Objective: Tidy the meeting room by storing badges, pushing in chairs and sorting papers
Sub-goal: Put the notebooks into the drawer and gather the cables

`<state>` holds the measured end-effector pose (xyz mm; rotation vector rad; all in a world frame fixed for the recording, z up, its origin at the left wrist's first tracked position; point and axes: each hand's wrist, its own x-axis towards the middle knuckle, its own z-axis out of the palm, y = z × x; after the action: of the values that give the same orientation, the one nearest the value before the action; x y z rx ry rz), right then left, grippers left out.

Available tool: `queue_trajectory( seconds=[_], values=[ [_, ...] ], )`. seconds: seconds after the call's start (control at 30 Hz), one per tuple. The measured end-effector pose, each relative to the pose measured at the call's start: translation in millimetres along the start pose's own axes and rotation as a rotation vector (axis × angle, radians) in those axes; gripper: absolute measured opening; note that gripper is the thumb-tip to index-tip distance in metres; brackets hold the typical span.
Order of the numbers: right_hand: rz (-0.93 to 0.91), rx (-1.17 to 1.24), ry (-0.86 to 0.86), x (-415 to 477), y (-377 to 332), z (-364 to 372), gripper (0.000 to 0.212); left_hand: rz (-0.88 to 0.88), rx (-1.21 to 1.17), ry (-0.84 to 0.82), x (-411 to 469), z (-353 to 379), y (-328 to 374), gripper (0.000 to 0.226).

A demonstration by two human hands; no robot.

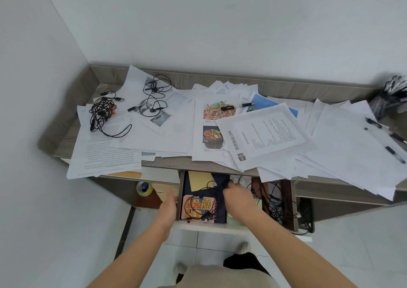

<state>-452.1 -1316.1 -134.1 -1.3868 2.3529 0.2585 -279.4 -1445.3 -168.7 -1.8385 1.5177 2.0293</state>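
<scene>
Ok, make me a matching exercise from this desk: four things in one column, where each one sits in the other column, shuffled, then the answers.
Things
1. tape roll
2. spiral notebook
3. tangled black cable
4. pens

Places
a. in the open drawer
b. on the papers, left end of the desk
c. on the papers, right end of the desk
d. on the shelf under the desk

Pairs: 1-d, 2-a, 3-b, 4-c.

Letter W logo, Chinese heading, on tilted printed sheet (pixel 262 133)
</scene>
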Motion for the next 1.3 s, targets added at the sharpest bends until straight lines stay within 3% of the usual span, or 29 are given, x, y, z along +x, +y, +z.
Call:
queue_trajectory(
  seconds=[0.13, 0.3, 0.43, 0.67, 0.83, 1.0, 1.1, 1.2, 1.3],
  values=[
    [0.124, -0.029, -0.031, 1.8, 25.8, -9.1, 0.033, -0.002, 0.008, 0.090, -3.2, 14.8, 8.1, 0.072],
    [0.026, 0.039, -0.291, -1.8, 44.8, -20.0, 0.054, 0.009, 0.078, 0.194, -1.9, 31.4, 15.8, 0.074],
    [-0.114, 0.103, -0.177, -0.2, 47.8, -63.7, 0.035, 0.246, 0.234, 0.433, -12.6, 31.9, 28.5, 0.059],
    [-0.226, 0.457, 0.133, 39.0, 40.9, -118.3, 0.035, 0.558, 0.245, 0.732, -30.4, 4.8, 74.3, 0.048],
    [-0.258, 0.502, 0.149, 93.5, 26.4, -137.8, 0.043, 0.695, 0.288, 0.846, -34.9, -30.5, 111.8, 0.040],
    [-0.258, 0.472, 0.156, 142.2, -9.3, -160.2, 0.045, 0.656, 0.462, 0.817, -10.8, -98.4, 147.7, 0.024],
    [-0.226, 0.438, 0.165, 179.0, -45.0, -176.7, 0.046, 0.528, 0.545, 0.705, 17.1, -147.8, 174.2, 0.052],
    [-0.194, 0.418, 0.201, 211.8, -79.8, -188.2, 0.049, 0.520, 0.600, 0.675, 42.5, -183.7, 197.5, 0.065],
    [-0.145, 0.349, 0.240, 250.0, -111.7, -201.2, 0.069, 0.550, 0.637, 0.628, 76.9, -217.7, 218.9, 0.076]
  ],
)
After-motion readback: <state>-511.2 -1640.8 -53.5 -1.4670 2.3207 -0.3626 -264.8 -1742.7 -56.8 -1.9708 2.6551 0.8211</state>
